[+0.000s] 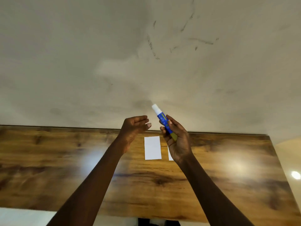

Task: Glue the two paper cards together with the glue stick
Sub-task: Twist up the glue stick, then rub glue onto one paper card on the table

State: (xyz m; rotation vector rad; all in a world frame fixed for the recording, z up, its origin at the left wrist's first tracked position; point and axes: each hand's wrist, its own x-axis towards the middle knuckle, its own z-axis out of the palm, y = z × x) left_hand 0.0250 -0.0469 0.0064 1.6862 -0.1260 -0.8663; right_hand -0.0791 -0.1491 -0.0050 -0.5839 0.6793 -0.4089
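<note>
My right hand (176, 141) holds a blue glue stick (163, 122) tilted up and to the left, its white cap end pointing toward the wall. My left hand (134, 126) hovers just left of the stick, palm up, fingers loosely curled, holding nothing. Below the hands, a white paper card (152, 147) lies flat on the wooden table (65, 160). A second white card (170, 156) lies to its right, mostly hidden behind my right hand and wrist.
The table's far edge meets a pale scuffed wall (114, 62). Its right edge runs diagonally at the far right, with a bright light reflection (295, 175) beyond. The near edge is at the bottom of the frame.
</note>
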